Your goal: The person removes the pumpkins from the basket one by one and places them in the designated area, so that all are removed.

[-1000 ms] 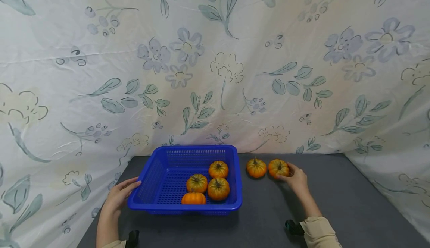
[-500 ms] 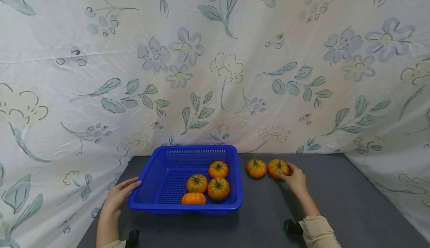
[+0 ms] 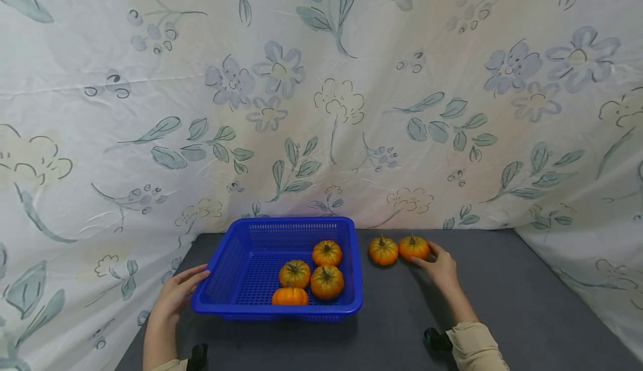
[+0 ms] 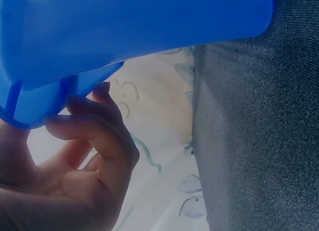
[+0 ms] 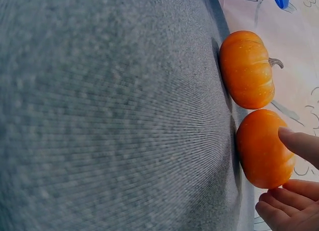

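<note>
At the left side of a blue plastic basket [image 3: 276, 309], my left hand [image 3: 174, 294] holds the rim, its fingers bent under the edge in the left wrist view. My right hand [image 3: 443, 268] has thumb and fingers on either side of a small orange pumpkin [image 3: 413, 248] at the back of the table. In the right wrist view the thumb tip lies against this pumpkin's side. A second pumpkin [image 3: 383, 252] with an upright stem stands just left of it, near the basket. Several more pumpkins [image 3: 327, 283] sit in the basket's right half.
The dark grey cloth-covered table [image 3: 402, 332] ends at a white curtain [image 3: 321, 109] printed with flowers, which hangs behind it and along both sides. Dark straps [image 3: 438, 340] show near each wrist.
The pumpkin at my right hand has shifted slightly left and back, closer to the second pumpkin, and its stem stands more upright. My left hand and the basket stay almost still.
</note>
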Tool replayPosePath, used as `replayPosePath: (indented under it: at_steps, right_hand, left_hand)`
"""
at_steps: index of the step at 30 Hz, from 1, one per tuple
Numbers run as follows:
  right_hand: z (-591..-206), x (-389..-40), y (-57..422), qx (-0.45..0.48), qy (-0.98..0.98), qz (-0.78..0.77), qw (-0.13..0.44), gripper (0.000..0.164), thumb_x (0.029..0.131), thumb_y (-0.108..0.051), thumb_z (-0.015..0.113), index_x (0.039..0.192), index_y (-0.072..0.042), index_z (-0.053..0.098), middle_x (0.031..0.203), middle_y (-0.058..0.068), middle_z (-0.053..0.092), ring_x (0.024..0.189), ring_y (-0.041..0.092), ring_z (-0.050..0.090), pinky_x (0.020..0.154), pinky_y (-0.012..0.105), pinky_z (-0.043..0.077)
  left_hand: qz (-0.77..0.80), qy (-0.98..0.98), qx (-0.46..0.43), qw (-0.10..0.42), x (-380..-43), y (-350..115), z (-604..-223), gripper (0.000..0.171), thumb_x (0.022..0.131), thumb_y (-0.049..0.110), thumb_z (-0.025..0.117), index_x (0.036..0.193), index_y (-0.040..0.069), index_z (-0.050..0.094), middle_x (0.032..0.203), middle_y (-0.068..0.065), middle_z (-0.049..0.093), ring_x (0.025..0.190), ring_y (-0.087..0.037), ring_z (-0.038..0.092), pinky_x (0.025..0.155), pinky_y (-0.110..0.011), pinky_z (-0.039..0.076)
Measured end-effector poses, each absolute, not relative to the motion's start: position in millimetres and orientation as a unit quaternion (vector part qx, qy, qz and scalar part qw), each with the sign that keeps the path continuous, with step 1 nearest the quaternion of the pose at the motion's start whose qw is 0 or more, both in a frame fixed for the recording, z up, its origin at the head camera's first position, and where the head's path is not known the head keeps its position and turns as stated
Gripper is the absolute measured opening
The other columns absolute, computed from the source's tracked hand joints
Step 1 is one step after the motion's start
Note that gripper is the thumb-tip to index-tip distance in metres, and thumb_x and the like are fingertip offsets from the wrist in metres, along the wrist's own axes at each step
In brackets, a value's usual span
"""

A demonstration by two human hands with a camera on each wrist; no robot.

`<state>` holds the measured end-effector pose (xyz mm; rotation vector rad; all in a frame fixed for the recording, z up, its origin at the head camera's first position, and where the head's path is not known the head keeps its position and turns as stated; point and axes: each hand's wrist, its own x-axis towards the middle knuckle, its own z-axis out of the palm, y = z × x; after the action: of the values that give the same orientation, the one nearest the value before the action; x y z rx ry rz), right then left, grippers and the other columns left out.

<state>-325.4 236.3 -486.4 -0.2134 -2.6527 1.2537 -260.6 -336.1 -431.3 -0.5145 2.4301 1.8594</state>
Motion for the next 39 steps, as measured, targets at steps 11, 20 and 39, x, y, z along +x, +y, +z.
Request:
replayPosePath:
  at_steps: [11,20,39]
  right_hand:
    - [-479,-324,236,-0.078,-0.897,0.424,0.099,0.073,0.089,-0.02,0.07,0.145,0.011,0.034,0.145,0.036,0.037,0.137,0.05,0.034,0.111,0.059,0.032]
    - [-460,-324,224,-0.091,-0.898,0.414,0.117,0.075,0.088,-0.025,0.071,0.147,0.005,0.036,0.147,0.033,0.037,0.135,0.052,0.035,0.108,0.062,0.034]
    - [-420,-312,173,0.023,-0.881,0.463,0.098,0.076,0.09,-0.031,0.07,0.151,-0.003,0.033,0.156,0.023,0.03,0.14,0.044,0.036,0.11,0.057,0.036]
  left_hand:
    - [0.598,0.784,-0.166,0.015,-259,-336,-431,0.074,0.086,0.042,0.073,0.142,0.001,0.047,0.104,0.01,0.067,0.086,-0.005,0.066,0.076,-0.03,0.056]
    - [0.597,0.784,-0.168,0.013,-259,-335,-431,0.073,0.086,0.042,0.073,0.142,0.001,0.048,0.103,0.011,0.067,0.086,-0.005,0.065,0.075,-0.029,0.056]
    - [0.592,0.788,-0.168,0.018,-260,-337,-431,0.076,0.086,0.044,0.073,0.143,0.002,0.046,0.117,0.003,0.066,0.093,-0.007,0.065,0.079,-0.031,0.056]
